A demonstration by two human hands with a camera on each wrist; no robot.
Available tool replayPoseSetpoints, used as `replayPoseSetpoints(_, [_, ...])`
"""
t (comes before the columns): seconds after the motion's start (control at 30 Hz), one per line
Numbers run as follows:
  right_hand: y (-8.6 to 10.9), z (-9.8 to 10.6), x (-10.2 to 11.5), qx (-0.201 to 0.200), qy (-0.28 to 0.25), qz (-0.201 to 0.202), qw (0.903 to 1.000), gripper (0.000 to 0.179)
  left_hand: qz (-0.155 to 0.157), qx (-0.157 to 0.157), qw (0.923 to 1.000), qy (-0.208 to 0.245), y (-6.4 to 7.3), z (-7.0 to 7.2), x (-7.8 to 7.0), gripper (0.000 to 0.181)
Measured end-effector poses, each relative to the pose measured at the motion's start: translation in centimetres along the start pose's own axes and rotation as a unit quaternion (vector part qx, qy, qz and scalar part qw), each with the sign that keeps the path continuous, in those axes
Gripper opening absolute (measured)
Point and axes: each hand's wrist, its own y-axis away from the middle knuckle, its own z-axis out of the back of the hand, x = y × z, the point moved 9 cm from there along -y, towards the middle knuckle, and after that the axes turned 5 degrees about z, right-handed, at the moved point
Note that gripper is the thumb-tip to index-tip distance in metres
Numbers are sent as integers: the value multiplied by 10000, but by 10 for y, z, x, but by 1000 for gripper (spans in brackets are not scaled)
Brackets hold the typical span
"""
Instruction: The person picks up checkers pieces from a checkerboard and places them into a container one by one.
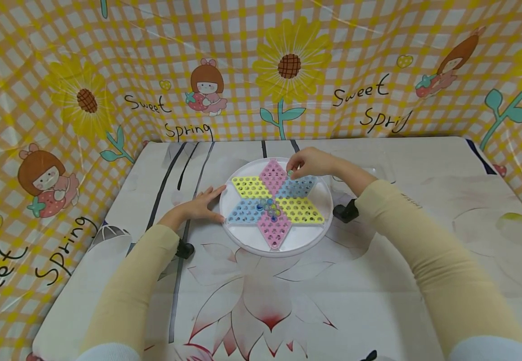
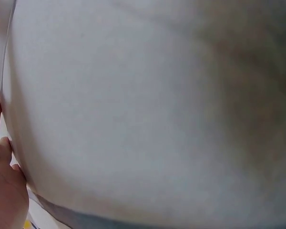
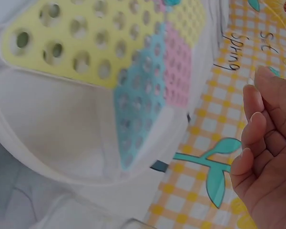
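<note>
A round white Chinese checkers board (image 1: 247, 240) lies on the table, its star divided into pink, yellow and blue points. Glass marbles (image 1: 270, 206) are clustered in the star's middle. My right hand (image 1: 312, 163) hovers over the board's far right part and pinches a small greenish marble (image 1: 290, 173) between thumb and fingertips. In the right wrist view that hand (image 3: 271, 143) has its fingers bent in toward the thumb, beside the board's blue point (image 3: 140, 102). Spread at the board's left rim, my left hand (image 1: 201, 205) touches the edge with thumb and fingertips extended.
Behind my right forearm lies a clear plastic tray (image 1: 369, 172). The white table (image 1: 261, 301) carries a printed lotus flower and dark stripes. A yellow checked cloth (image 1: 238, 40) hangs along the back and sides. Black wrist cameras (image 1: 345, 212) sit below both wrists.
</note>
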Motion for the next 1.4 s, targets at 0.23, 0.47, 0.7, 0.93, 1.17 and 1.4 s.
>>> replayPoseSetpoints(0.23, [10, 28, 0, -139, -202, -358, 9991, 22, 62, -8, 10000, 55, 3, 0, 0, 100])
replayPoseSetpoints(0.47, [17, 50, 0, -254, -180, -412, 9987, 27, 88, -27, 10000, 27, 5, 0, -2, 98])
replayPoseSetpoints(0.7, [22, 65, -10, -301, -31, -450, 9985, 25, 82, -23, 9999, 58, 5, 0, -2, 98])
replayPoseSetpoints(0.93, [34, 78, -25, -501, 82, -626, 9967, 27, 108, -10, 9999, 41, 3, 0, -1, 99])
replayPoseSetpoints(1.17, [49, 89, -44, -684, 289, -921, 9930, 34, 136, -15, 9999, -33, 1, -2, 2, 99])
replayPoseSetpoints(1.4, [55, 93, -56, -757, 35, -876, 9933, 35, 140, -26, 9999, -49, 2, 0, 1, 100])
